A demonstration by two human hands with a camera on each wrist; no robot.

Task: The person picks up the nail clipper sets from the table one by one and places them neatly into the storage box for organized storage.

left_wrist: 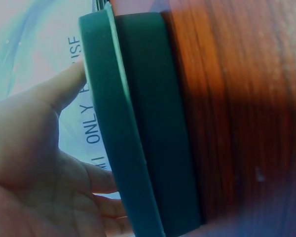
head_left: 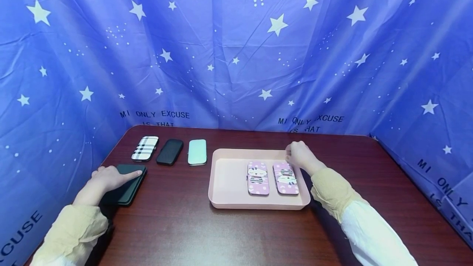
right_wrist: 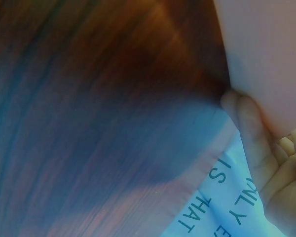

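Note:
My left hand (head_left: 108,180) rests on top of a dark green flat box (head_left: 129,196), thumb stretched across it. In the left wrist view the box (left_wrist: 153,108) shows a light-edged upper part over a darker lower part, with the fingers (left_wrist: 101,178) lying along its top. At the back right corner of a pink tray (head_left: 229,206), my right hand (head_left: 301,155) grips the rim. Fingers (right_wrist: 249,116) press against the outer side of the tray (right_wrist: 266,54) in the right wrist view; the thumb cannot be made out. Two purple cartoon-print cases (head_left: 258,186) (head_left: 286,187) lie inside the tray.
Along the back left stand a plaid case (head_left: 145,148), a black case (head_left: 170,152) and a mint green case (head_left: 197,152), side by side on the brown wooden table (head_left: 177,233). A blue star-print curtain (head_left: 229,52) hangs behind and at both sides.

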